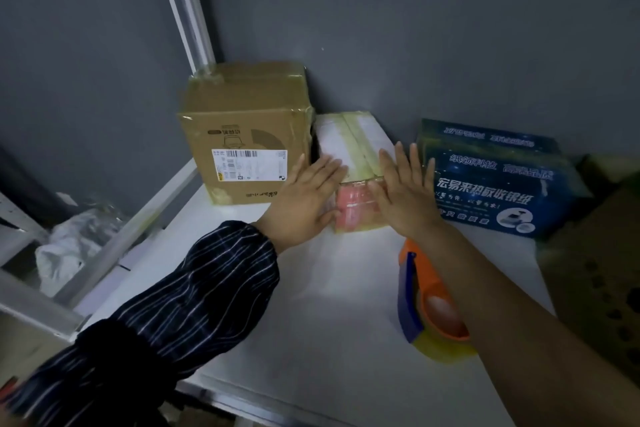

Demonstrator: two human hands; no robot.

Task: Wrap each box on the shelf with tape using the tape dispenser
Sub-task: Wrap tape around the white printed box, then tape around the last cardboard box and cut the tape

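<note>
Left hand (308,198): flat, fingers straight and slightly spread, curled round nothing; presses on the near left corner of the small box (346,139), thumb against its pink front. Right hand (405,191): likewise flat with straight fingers, grips nothing, rests on the near right corner, thumb across the same pink face. Between the two palms: low oblong box, white smooth top crossed by glossy yellowish tape bands, standing on the white shelf (329,288) near the grey back wall. Under the bare right forearm: tape dispenser (426,302), orange and blue plastic, with a yellowish roll, lying on the shelf apart from both hands. On the left arm: dark striped sleeve (194,288). Just beside the small box on the left: taller brown cardboard box (242,135), taped, with a barcode label. On the right: blue printed box (495,180) under shiny tape.
</note>
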